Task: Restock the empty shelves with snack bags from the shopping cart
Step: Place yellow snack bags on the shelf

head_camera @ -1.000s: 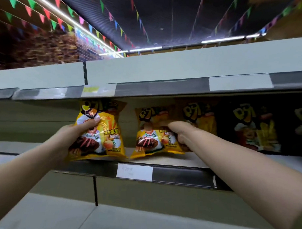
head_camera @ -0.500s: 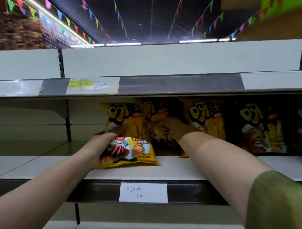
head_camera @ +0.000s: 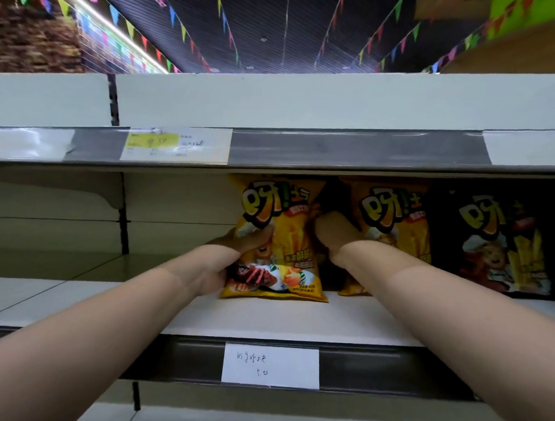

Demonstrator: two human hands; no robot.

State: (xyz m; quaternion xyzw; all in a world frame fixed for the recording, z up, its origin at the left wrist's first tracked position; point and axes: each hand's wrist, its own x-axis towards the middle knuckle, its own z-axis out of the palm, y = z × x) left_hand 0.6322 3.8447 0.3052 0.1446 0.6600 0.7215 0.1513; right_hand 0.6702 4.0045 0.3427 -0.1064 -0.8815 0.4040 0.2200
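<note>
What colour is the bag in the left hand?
Yellow-orange glossy plastic snack bag with black-outlined lettering, gripped by the left hand; head view shows it best.

White shelf (head_camera: 266, 317); upright snack bags (head_camera: 392, 227)

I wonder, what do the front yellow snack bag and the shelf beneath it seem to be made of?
The yellow snack bag looks like thin plastic film, glossy and printed: it creases and catches light. The shelf is probably painted sheet metal, matte off-white, smooth, though the paint hides the base.
</note>
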